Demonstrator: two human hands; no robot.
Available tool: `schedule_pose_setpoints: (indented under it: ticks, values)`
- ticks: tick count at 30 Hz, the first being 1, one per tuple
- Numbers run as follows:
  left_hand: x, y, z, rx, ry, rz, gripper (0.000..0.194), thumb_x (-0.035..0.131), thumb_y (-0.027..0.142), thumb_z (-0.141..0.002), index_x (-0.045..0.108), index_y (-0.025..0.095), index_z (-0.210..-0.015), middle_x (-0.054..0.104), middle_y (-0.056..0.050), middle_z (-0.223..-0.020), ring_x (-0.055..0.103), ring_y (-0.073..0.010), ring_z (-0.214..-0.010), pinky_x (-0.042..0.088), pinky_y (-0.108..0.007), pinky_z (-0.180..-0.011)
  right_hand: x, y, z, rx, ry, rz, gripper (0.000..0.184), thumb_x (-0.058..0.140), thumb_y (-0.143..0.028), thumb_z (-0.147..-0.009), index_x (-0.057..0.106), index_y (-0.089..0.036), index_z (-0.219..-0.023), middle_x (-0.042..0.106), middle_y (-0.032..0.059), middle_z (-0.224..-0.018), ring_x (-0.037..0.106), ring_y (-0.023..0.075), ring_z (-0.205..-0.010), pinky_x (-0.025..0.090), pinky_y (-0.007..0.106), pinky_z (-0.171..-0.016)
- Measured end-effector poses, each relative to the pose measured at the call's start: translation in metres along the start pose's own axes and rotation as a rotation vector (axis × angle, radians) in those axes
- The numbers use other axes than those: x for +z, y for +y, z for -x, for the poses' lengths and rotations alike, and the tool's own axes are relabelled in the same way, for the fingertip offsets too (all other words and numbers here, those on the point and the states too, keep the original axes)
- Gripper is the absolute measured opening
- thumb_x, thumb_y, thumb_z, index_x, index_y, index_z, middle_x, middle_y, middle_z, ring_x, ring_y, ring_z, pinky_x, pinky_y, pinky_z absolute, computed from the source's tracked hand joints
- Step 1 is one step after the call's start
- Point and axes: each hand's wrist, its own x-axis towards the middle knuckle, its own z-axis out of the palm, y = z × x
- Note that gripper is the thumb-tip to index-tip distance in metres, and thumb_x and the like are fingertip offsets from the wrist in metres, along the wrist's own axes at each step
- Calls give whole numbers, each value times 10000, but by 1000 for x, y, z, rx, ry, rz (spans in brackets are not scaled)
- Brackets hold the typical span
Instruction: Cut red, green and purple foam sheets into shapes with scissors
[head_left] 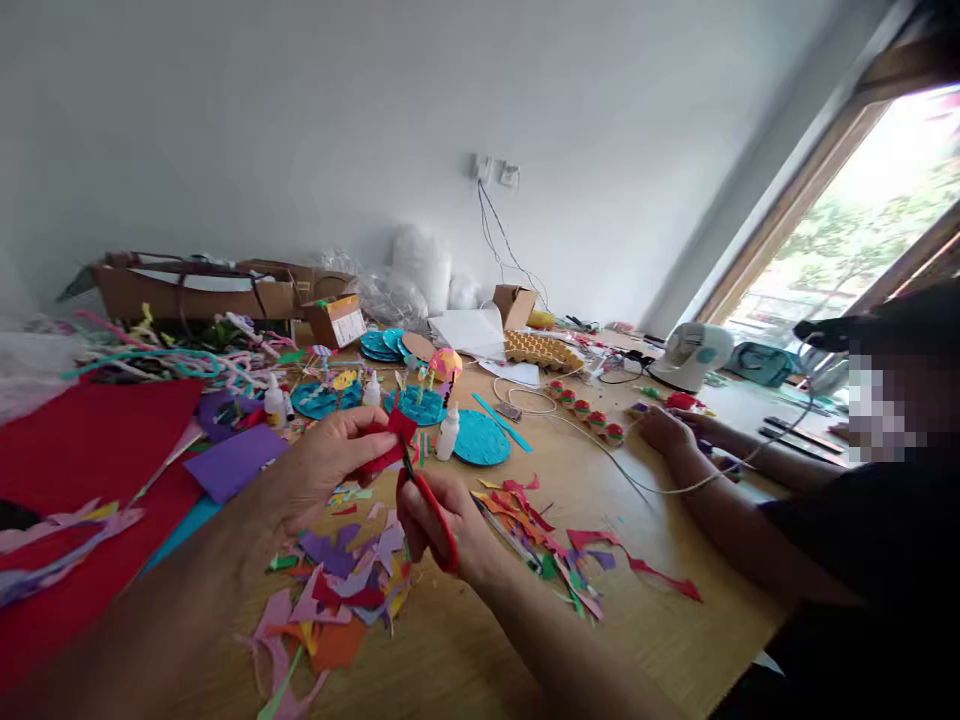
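Note:
My left hand (341, 455) pinches a small red piece of felt or paper (403, 424) between thumb and fingers. My right hand (450, 525) is wrapped round a pair of red-handled scissors (441, 520). The dark blades meet the red piece at its lower right edge. Beneath both hands lies a heap of coloured scraps (352, 560), purple, pink, orange and red. Just beyond them stand a white glue bottle (448, 432) and a blue round disc (482, 438). How far the blades are parted is hard to see.
Large red sheets (82, 450) and a purple sheet (234, 462) lie at left. Decorated blue discs (416, 404) stand behind my hands. To the right, a co-worker's hands (667, 432) rest near an egg-carton strip (589, 412). A white cable (622, 475) crosses the table.

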Motion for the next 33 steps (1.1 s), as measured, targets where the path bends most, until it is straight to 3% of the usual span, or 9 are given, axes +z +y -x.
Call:
schedule_pose_setpoints:
  ticks: [20, 26, 33]
  values:
    - [-1, -2, 2, -79, -49, 112, 133, 675, 269, -691, 622, 171, -762, 564, 38, -613, 443, -54, -495, 364, -179, -504, 1, 7, -4, -2, 5, 1, 469, 485, -600, -768, 447, -166, -597, 454, -51, -416, 407, 55, -338, 289, 161, -342]
    - [-4, 2, 2, 30, -25, -88, 159, 629, 343, -723, 640, 185, -741, 600, 19, -662, 493, -98, -563, 389, -212, -544, 0, 3, -4, 8, -3, 13, 489, 476, -614, -764, 440, -165, -573, 446, -51, -399, 384, 48, -332, 254, 160, -346]
    - [-4, -1, 0, 93, 0, -143, 176, 608, 349, -726, 644, 179, -751, 590, 10, -623, 540, -139, -591, 413, -248, -569, 2, -1, -3, 31, -2, 12, 515, 487, -655, -721, 443, -168, -559, 427, -53, -375, 363, 49, -330, 239, 170, -356]
